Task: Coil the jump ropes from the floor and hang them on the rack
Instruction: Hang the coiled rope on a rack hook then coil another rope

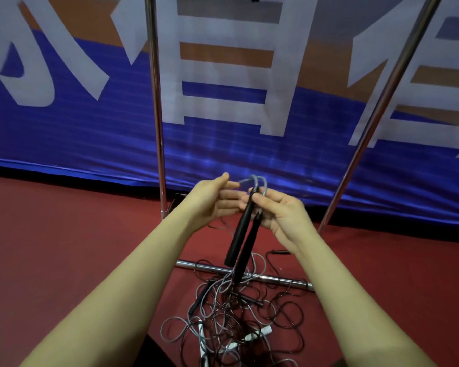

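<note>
Both hands are raised together in front of the rack, working one jump rope. Left hand (212, 200) has its fingers fairly straight, thumb up, fingertips at the grey cord (252, 181) where it arches over between the two hands; whether it pinches the cord or only touches it I cannot tell. Right hand (281, 213) has its fingers curled round the upper ends of the two black handles (240, 234), which hang side by side below the hands and slant down toward the floor. From the lower handle ends the same rope appears to trail down into the pile, so this rope looks gathered at the handles but not yet coiled.

Below and just beyond the hands lies a tangled pile of ropes (233, 313) on the red floor (64, 247), thin dark and grey cords looped over one another, with white handles (260, 333) and more black ones among them. The pile lies across the rack's chrome base bar (276, 279). I cannot count the ropes in it.

Two chrome uprights (157, 115) of the rack rise on either side above the hands, in front of a blue and orange banner (64, 123). Something small and dark shows at the very top edge, too cropped to name; otherwise no hung rope is visible.

My judgement: the task is at an early stage, with one rope in hand, its coiling just starting, and the rest still to be untangled, coiled and hung.
</note>
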`<state>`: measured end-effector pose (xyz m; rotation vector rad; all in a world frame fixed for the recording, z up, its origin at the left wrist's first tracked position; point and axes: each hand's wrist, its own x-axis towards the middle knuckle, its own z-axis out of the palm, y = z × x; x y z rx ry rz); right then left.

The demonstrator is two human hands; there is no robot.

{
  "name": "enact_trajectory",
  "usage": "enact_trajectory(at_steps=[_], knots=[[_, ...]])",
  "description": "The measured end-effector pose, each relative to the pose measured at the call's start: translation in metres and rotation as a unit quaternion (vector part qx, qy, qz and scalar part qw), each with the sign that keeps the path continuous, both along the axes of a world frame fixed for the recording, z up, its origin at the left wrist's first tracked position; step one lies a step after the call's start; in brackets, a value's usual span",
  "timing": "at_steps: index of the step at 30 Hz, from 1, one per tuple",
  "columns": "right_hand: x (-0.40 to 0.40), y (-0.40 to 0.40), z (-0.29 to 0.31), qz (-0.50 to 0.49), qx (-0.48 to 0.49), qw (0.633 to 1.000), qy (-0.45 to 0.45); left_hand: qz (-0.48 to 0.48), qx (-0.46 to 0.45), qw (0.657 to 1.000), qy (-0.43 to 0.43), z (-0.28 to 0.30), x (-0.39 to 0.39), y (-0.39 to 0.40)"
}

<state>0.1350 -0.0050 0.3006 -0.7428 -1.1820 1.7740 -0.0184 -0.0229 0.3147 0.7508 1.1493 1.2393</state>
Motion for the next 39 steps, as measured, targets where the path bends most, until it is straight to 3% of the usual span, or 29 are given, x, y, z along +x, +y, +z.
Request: enact_trajectory(at_steps=[3,7,14,20,25,28,35,39], knots=[[0.005,0.007,0.000,-0.082,-0.008,0.995,0.050,-0.102,-0.002,0.989,0.109,-0.007,0.007,-0.006],[0.008,0.010,0.000,-0.135,-0.016,0.987,0.083,-0.136,0.053,0.977,0.159,-0.013,0.017,-0.011],[0.011,0.008,0.002,-0.110,-0.045,0.990,0.080,-0.150,0.067,0.978,0.132,-0.015,0.017,-0.011],[0.014,0.008,0.001,-0.112,-0.076,0.990,0.026,-0.070,0.048,0.996,0.035,-0.019,0.009,-0.002],[0.013,0.009,0.007,-0.100,-0.113,0.980,0.130,-0.068,0.069,0.990,0.101,-0.025,0.009,-0.002],[0.012,0.008,0.012,-0.106,-0.118,0.971,0.179,-0.035,0.080,0.993,0.081,-0.026,0.009,0.002],[0.012,0.014,0.014,-0.153,-0.110,0.941,0.280,-0.174,0.101,0.972,0.118,-0.029,0.014,-0.007],[0.013,0.017,0.011,-0.157,-0.108,0.934,0.301,-0.213,0.089,0.969,0.084,-0.025,0.020,-0.011]])
